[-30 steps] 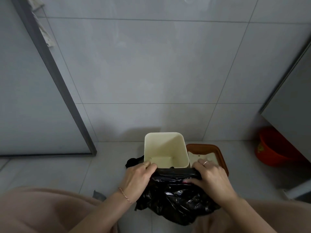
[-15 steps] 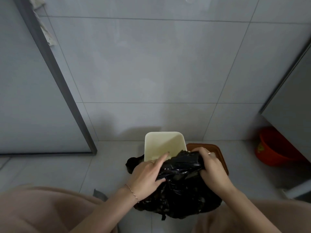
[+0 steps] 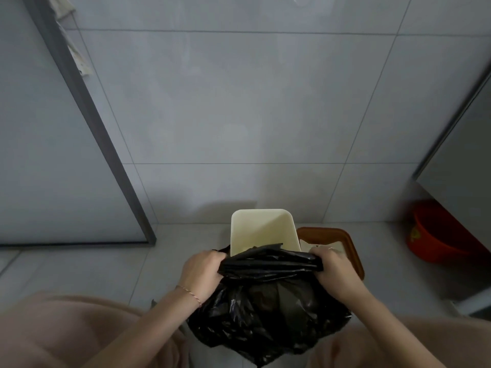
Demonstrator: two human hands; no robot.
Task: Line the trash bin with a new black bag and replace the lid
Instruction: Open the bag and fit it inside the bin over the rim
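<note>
A cream square trash bin [image 3: 261, 226] stands open on the floor against the tiled wall. Its near edge is hidden behind a crumpled black bag [image 3: 268, 301]. My left hand [image 3: 202, 270] grips the left end of the bag's gathered top, and my right hand [image 3: 333, 270] grips the right end, so the top is stretched between them just in front of the bin. The rest of the bag hangs down toward my knees. The brown-rimmed lid [image 3: 342, 236] lies flat on the floor to the right of the bin, partly behind my right hand.
A red basin [image 3: 438, 232] sits on the floor at the far right, under a grey cabinet [image 3: 459, 166]. A grey-framed door panel [image 3: 87, 123] stands at the left. My knees fill the bottom corners.
My hands have moved apart and pulled the bag's top out sideways into a flat band. The left fingers, pointing over the bin before, are now closed on the bag.
</note>
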